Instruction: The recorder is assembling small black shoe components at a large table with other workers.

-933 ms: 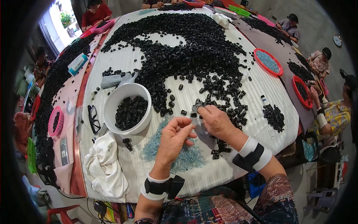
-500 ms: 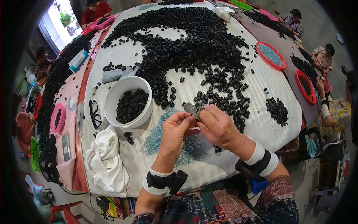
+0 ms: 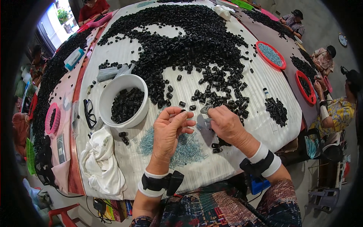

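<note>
My left hand (image 3: 168,130) hovers over the pale blue beads (image 3: 147,142), thumb and forefinger pinched together. A dark speck shows at those fingertips, too small to name. To its right, my right hand (image 3: 228,124) is closed, with a crumpled grey piece (image 3: 206,108), perhaps cloth, poking out from its fingers. The two hands are apart. Loose black plastic pieces (image 3: 236,85), short and cylinder-like, lie just beyond them. A white bucket (image 3: 142,109) partly filled with such black pieces stands left of my left hand.
A large black heap (image 3: 177,49) covers the table's far part. At left lie eyeglasses (image 3: 90,113), a white cloth (image 3: 102,162) and bundled grey strips (image 3: 107,73). Thin black pieces (image 3: 277,111) are piled at right, near red baskets (image 3: 281,66). Other people sit around the tables.
My hands have drawn apart: the left slightly left, the right slightly right. The grey piece, earlier between both hands, now stays with the right. The view has shifted slightly.
</note>
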Demonstrator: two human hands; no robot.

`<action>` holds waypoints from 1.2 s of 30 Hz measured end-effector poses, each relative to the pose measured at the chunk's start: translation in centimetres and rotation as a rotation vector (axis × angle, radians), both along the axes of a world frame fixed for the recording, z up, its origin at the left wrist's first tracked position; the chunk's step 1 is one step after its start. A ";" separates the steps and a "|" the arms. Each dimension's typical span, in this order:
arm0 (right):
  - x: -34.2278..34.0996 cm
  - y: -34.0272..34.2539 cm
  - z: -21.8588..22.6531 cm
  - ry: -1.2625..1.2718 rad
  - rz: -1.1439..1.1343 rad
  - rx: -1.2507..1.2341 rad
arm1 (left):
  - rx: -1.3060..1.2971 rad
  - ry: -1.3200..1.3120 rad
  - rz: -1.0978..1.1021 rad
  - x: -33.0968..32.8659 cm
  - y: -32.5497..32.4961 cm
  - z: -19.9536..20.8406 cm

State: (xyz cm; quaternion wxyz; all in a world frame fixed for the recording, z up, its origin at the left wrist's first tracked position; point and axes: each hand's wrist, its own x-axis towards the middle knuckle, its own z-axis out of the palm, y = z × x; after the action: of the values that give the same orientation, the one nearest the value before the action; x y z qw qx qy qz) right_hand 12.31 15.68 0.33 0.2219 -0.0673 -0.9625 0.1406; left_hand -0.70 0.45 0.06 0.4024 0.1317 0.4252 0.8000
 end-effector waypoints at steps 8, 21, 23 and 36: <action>-0.8 0.6 -0.9 0.081 -0.011 -0.040 | -0.144 0.016 -0.104 0.0 0.1 -0.6; -1.2 -2.1 2.4 0.233 0.202 -0.014 | -0.158 0.040 -0.265 0.6 0.1 -0.7; -1.2 -2.1 2.0 0.275 0.177 -0.219 | -0.160 0.014 -0.269 0.5 0.2 -0.6; -1.2 -2.3 2.4 0.115 0.116 -0.905 | -0.186 -0.003 -0.299 0.6 0.1 0.1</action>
State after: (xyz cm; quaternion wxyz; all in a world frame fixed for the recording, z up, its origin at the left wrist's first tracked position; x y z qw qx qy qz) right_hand 11.10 13.34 2.73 0.2152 -0.0957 -0.7925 0.5625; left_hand -0.14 0.50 0.15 0.5281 0.1545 0.4723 0.6886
